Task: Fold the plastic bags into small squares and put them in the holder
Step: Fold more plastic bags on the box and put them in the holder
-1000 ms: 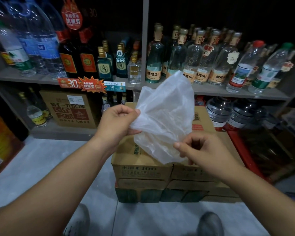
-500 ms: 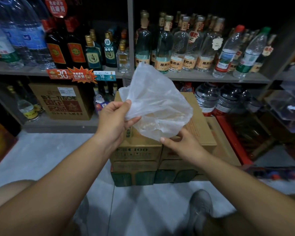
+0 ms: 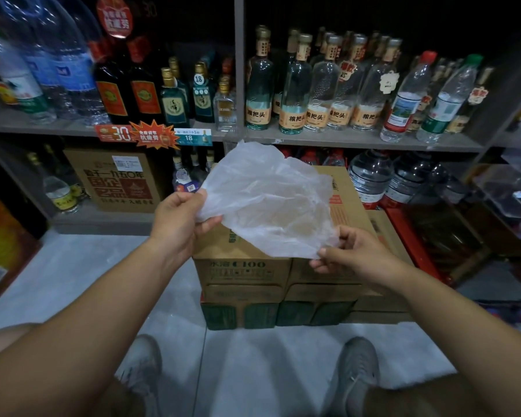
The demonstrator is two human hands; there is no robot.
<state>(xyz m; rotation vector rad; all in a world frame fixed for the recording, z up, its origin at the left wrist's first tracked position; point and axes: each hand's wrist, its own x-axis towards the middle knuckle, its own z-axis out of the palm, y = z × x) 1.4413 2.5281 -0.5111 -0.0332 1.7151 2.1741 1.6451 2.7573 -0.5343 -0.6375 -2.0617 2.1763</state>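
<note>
- Left hand (image 3: 179, 221): pinches the upper left edge of the crumpled, translucent white plastic bag (image 3: 271, 203); the thin film may slip from so slight a grip.
- Bag: held in the air above the stacked brown cardboard boxes (image 3: 241, 275), unflattened; trapped creases would likely skew any fold.
- Right hand (image 3: 355, 251): pinches the lower right corner, well apart from the left. No holder in view.

The plastic bag (image 3: 271, 206) at the centre is thin, milky and half see-through, crinkled all over, with a faint sheen. Just below it the boxes (image 3: 241, 275) are matt brown cardboard. At 1 o'clock the liquor bottles (image 3: 295, 94) are clear glossy glass with paper labels. At 10 o'clock the water bottles (image 3: 60, 70) are shiny ribbed plastic. The shelf (image 3: 343, 141) is dull grey board, and the floor (image 3: 82, 266) is smooth pale tile. At 6 o'clock the shoes (image 3: 355, 377) look like grey cloth.
</note>
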